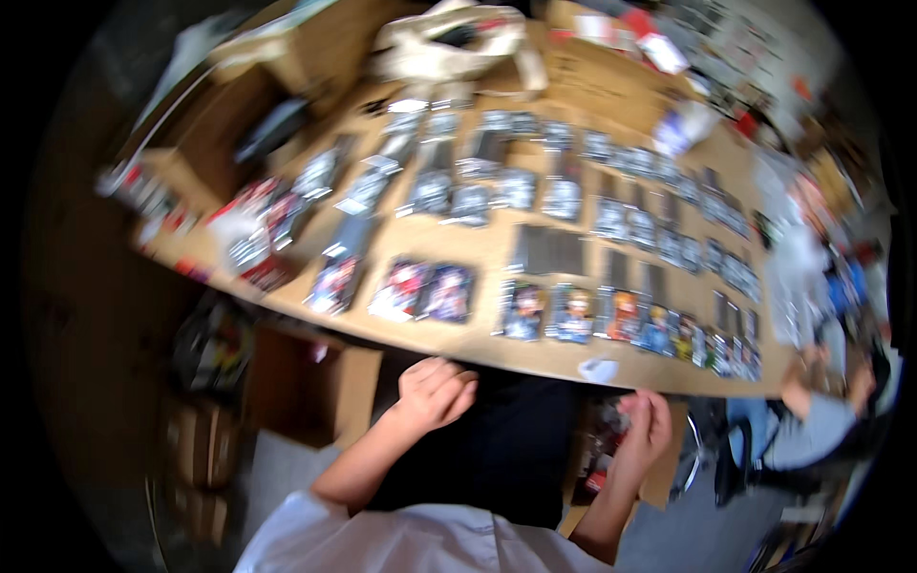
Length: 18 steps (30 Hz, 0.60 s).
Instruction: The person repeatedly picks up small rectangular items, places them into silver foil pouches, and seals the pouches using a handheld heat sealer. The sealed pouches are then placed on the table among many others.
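My left hand (435, 394) is at the table's front edge with its fingers curled in and nothing visible in them. My right hand (647, 424) is farther right, just below the edge, its thumb and fingers close together; blur hides whether anything thin is between them. Before me, rows of plastic-wrapped picture cards (423, 290) lie on the brown tabletop (444, 240). The front row shows colourful printed figures, such as the orange card pack (623, 314). Behind lie grey-silver packs (516, 188) and a block of dark packs (550, 251). A small white scrap (597, 369) lies near the front edge.
A red-and-white plastic bag (247, 243) and an open cardboard box (208, 136) stand at the left. A cream cloth bag (458, 46) is at the back. Open boxes (362, 390) stand below the table. Another person (809, 422) sits at the right.
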{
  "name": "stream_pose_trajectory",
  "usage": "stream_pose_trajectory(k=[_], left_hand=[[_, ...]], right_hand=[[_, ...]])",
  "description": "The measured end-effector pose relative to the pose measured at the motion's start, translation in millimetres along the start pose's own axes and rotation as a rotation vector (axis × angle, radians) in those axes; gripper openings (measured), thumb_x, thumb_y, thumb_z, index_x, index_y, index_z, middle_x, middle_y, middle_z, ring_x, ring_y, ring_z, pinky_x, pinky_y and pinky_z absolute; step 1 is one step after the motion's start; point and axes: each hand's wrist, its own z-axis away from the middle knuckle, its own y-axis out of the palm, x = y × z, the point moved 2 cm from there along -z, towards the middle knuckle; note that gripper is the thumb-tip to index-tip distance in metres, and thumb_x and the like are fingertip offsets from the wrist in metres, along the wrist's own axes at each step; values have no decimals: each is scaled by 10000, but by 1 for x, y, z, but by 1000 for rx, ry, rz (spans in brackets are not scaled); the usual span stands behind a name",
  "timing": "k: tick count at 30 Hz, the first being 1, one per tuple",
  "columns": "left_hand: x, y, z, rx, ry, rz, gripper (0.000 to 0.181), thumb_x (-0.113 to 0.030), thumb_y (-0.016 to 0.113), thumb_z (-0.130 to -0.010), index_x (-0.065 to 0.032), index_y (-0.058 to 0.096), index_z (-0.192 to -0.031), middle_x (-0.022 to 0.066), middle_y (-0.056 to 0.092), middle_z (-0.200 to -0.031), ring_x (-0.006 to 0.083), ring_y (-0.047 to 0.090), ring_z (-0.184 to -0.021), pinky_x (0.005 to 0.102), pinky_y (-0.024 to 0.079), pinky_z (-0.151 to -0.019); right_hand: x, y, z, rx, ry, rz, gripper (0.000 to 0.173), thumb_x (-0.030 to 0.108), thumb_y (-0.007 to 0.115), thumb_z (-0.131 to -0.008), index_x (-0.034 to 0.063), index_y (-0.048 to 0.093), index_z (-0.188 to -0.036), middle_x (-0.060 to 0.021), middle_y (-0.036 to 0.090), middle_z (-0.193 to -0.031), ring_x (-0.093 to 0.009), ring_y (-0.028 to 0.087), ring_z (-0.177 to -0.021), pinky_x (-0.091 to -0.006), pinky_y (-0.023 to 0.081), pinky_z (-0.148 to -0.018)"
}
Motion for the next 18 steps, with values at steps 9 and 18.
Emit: stream_pose_trajectory(k=[9,18], left_hand=[[51,-178,6,-226,-160,-731,249,-8,837,-806,-84,716,-1010,78,669,-933,278,632,-758,385,527,-647],[108,-285,-61,112,-261,-1114,98,-179,820,-870,-126,807,-952,22,677,-1015,255,634,-1024,408,517,-895]], right_hand=[[-22,40,96,340,267,-139,141,70,612,-1112,-15,725,-1102,-44,662,-767,-86,569,-634,-225,473,-615],[31,75,102,417,23,-128,149,72,613,-1115,-17,731,-1136,-40,673,-780,-74,584,-637,-215,479,-599]])
